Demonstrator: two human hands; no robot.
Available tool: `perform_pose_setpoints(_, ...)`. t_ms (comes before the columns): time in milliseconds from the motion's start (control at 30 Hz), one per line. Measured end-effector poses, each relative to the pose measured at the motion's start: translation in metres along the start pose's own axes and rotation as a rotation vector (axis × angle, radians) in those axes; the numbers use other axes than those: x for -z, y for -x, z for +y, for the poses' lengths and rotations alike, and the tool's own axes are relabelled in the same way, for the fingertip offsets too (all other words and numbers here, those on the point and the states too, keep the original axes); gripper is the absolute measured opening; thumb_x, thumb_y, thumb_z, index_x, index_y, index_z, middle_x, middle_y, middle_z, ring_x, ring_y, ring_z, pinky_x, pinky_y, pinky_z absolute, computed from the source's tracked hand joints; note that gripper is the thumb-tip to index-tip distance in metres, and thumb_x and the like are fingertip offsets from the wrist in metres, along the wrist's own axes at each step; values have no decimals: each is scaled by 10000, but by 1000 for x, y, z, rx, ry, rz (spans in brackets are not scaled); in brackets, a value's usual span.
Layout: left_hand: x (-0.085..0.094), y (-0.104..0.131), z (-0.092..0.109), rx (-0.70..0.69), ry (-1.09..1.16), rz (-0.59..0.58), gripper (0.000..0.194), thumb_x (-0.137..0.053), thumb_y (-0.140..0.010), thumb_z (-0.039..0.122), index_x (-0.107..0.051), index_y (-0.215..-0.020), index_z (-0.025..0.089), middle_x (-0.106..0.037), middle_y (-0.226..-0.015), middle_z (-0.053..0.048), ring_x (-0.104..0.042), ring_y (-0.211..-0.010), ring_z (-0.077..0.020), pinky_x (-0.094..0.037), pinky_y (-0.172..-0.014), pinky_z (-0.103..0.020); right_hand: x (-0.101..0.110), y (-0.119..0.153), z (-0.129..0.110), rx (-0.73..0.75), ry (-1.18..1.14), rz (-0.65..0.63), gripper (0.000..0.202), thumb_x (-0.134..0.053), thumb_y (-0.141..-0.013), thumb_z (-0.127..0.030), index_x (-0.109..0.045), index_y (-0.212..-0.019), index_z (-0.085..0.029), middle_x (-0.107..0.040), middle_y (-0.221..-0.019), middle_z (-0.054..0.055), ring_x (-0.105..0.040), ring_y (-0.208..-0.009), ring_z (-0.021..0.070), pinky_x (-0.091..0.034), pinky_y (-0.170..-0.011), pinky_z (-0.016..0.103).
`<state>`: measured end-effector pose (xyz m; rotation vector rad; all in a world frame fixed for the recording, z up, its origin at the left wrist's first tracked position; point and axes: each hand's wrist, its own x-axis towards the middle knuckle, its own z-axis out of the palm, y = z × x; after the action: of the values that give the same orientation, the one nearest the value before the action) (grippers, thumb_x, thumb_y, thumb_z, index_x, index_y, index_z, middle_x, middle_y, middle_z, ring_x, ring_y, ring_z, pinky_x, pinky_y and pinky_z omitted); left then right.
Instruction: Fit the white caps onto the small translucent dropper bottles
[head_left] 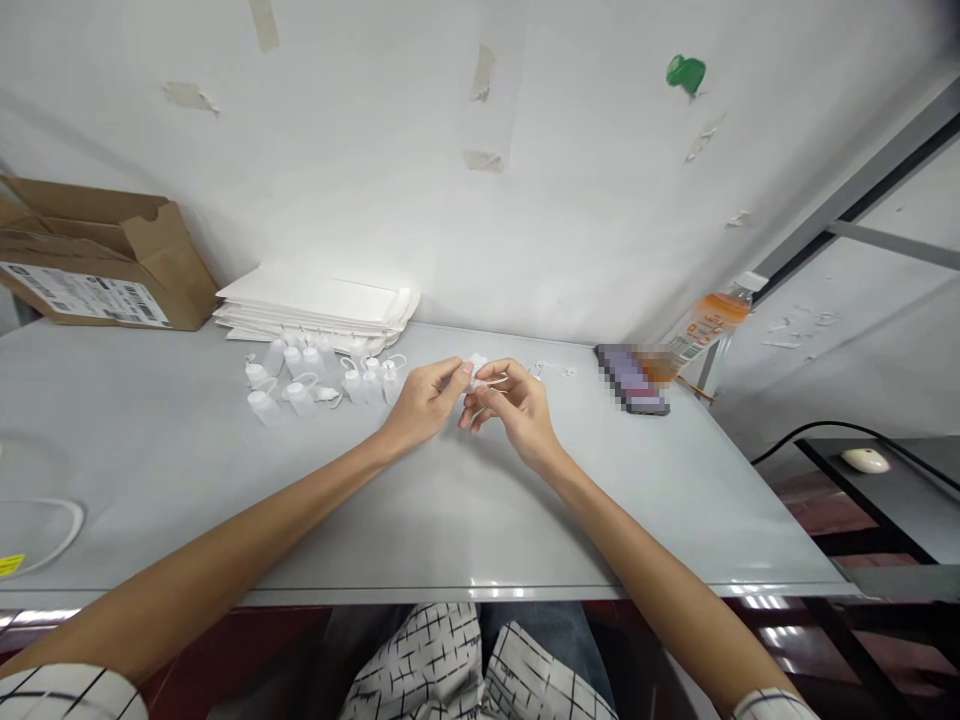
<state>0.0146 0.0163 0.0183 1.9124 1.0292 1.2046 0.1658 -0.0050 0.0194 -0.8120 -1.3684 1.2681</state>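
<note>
Near the middle of the table, both hands meet around a small whitish translucent piece (477, 366) with a thin white loop on its right side. My left hand (427, 400) is closed, thumb and forefinger pinching it from the left. My right hand (521, 410) pinches it from the right, its lower fingers curled beneath. The fingers hide much of its shape. To the left of my left hand stand several small translucent bottles (302, 398) with white caps and thin loops. A few thin white loop pieces (555, 370) lie just beyond my right hand.
A cardboard box (112, 255) sits at the back left, beside a stack of white sheets (315, 305). At the right are a phone (626, 375) and an orange drink bottle (701, 330). A white cable (71, 520) lies at the left edge.
</note>
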Motion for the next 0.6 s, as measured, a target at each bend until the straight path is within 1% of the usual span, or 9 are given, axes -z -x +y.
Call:
perform_pose_setpoints(233,-1,0,-1,-123,-93,33,382,-401,-967,350,-383,-620,192,-420,-518,49,-381,-507,-94,-307,-512,-233,1,-1,1,-38,-102,2,219,-710,-774,-305,-542,-858,-194,-659,-670,-21,-663,-544,152,-550,-496,283)
perform_pose_setpoints(467,-1,1,-2,-263,-150,45,335,-407,-967,269,-412,-642,188,-439,-559,47,-398,-516,-90,-321,-525,-232,3,0,0,-102,-180,-24,175,-680,-752,-238,-536,-842,-195,-659,-662,-24,-655,-555,154,-542,-507,284)
perform_pose_setpoints(600,0,2,-6,-340,-223,44,278,-399,-951,213,-455,-679,189,-485,-605,33,-443,-549,-99,-358,-558,-234,4,0,-3,-148,-201,-44,155,-675,-748,-240,-535,-798,-195,-646,-661,-21,-646,-580,151,-524,-499,266)
